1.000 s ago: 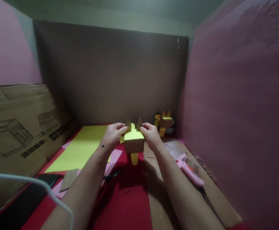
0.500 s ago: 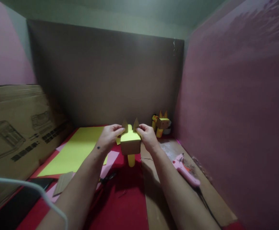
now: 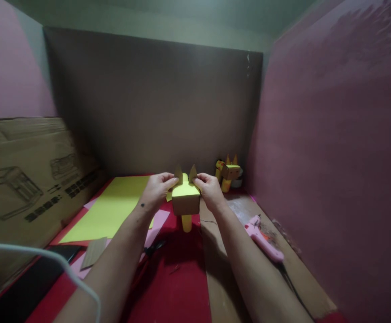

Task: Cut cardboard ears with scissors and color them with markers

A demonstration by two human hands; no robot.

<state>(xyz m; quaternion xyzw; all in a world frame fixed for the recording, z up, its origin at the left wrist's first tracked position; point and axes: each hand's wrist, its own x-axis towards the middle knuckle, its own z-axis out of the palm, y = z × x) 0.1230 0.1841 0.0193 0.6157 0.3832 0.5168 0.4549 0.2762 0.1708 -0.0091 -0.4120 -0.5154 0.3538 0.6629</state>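
Straight ahead stands a cardboard animal figure (image 3: 186, 205) with a box-shaped head, a yellow top and a yellow tube below it. My left hand (image 3: 160, 186) pinches a pointed cardboard ear (image 3: 178, 175) at the head's left side. On the opposite side, a second pointed cardboard ear (image 3: 193, 172) is pinched between the thumb and fingers of my right hand (image 3: 209, 187). Both ears point upward at the back of the yellow top. Whether they are fixed to the head I cannot tell.
A similar finished-looking figure (image 3: 231, 172) stands at the back right. A pink glue gun (image 3: 264, 242) lies on cardboard, its cord running forward. Yellow sheets (image 3: 115, 206), a cardboard scrap (image 3: 94, 252) and scissors (image 3: 155, 246) lie to the left. A white cable (image 3: 54, 256) crosses the lower left.
The whole view has shifted slightly, so everything appears a little further right. Both hands keep the same pinch on the ears.
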